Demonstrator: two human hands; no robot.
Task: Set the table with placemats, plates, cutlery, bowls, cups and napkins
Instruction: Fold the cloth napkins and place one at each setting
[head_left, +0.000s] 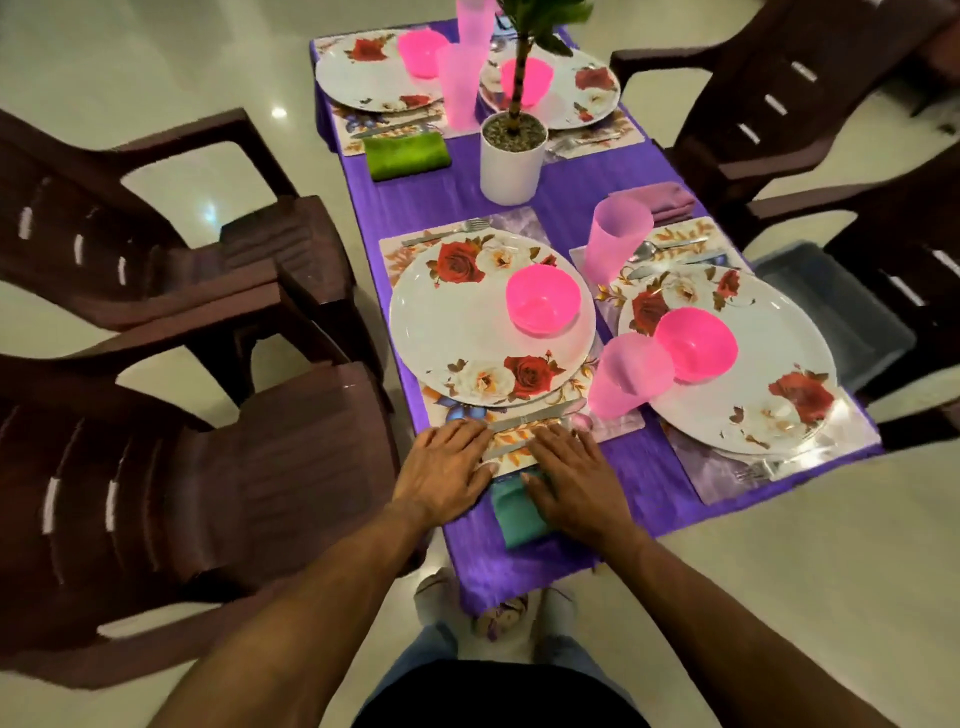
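Note:
A teal napkin (514, 514) lies folded at the near edge of the purple tablecloth (639, 483). My right hand (571, 483) presses flat on its right part. My left hand (447, 473) lies flat beside it, fingers over the corner of the near-left floral placemat (514, 447). A knife (530, 422) lies on that placemat just beyond my fingers. Behind it stands a rose-pattern plate (467, 332) carrying a pink bowl (543, 299). A pink cup (626, 376) stands to the plate's right.
Three more places hold plates, pink bowls and cups. A green napkin (405, 155) and a mauve napkin (670, 200) lie further back. A white potted plant (511, 156) stands mid-table. Dark brown plastic chairs (171, 483) flank both sides.

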